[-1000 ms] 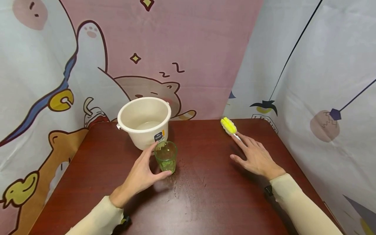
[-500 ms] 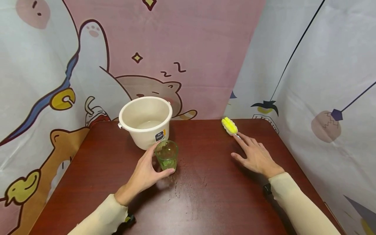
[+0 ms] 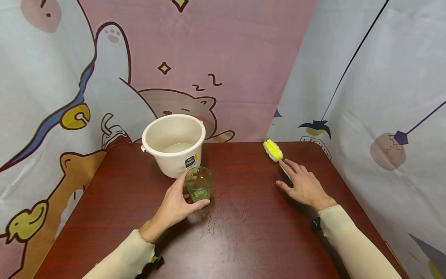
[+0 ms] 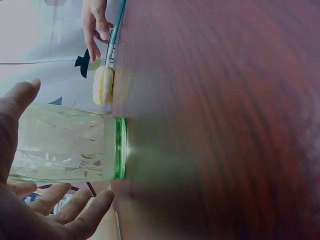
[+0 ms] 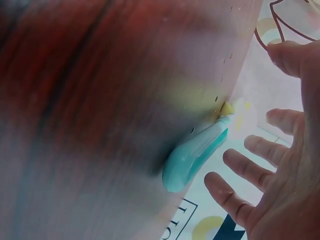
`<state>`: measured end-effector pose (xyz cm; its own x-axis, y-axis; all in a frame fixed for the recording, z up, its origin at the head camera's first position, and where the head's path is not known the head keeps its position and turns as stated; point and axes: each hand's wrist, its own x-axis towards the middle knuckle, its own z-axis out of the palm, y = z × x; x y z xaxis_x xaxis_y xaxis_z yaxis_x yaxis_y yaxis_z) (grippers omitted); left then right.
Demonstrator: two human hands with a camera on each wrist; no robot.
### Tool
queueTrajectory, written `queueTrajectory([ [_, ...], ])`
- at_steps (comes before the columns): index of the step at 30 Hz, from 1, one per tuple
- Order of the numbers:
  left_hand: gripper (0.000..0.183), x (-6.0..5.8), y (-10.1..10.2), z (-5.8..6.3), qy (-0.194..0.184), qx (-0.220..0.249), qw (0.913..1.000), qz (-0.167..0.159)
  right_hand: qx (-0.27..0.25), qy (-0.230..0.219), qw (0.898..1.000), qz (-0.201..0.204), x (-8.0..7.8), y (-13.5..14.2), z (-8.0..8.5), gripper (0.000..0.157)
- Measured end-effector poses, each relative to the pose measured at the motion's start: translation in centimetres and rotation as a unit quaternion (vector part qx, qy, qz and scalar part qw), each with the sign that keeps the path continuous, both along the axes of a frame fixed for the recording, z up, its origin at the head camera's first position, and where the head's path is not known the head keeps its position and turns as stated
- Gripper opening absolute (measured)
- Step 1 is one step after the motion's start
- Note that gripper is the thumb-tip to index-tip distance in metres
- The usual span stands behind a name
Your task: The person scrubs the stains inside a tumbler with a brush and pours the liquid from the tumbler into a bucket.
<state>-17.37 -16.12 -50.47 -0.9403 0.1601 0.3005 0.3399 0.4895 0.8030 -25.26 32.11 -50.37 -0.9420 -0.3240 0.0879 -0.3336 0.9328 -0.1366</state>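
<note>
A green drinking glass (image 3: 198, 182) stands upright on the dark red table, left of its middle. My left hand (image 3: 172, 201) is spread about it, thumb on the near side and fingers on the far side. In the left wrist view a gap shows between the thumb and the glass (image 4: 70, 142). My right hand (image 3: 304, 186) hovers over the handle of a bottle brush (image 3: 273, 150) with a yellow and white sponge head. The right wrist view shows its teal handle (image 5: 195, 155) on the table, with the fingers spread apart from it.
A cream bucket (image 3: 170, 164) with a dark label stands behind the glass, close to the left fingertips. Wet marks (image 3: 216, 217) streak the table (image 3: 244, 240) near the glass. Printed cartoon curtains (image 3: 237, 58) hang along the back and sides.
The head view has shifted slightly. Both hands stay almost where they were. A little more of the brush handle shows beneath the right fingers.
</note>
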Motion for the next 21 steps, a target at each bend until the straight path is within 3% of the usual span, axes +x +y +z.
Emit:
queueTrajectory([
  [21,0.104,-0.05,0.41,-0.14,0.003,-0.004,0.9999,0.009,-0.001,-0.019,0.999,-0.038,-0.45,-0.24,-0.11,0.087],
])
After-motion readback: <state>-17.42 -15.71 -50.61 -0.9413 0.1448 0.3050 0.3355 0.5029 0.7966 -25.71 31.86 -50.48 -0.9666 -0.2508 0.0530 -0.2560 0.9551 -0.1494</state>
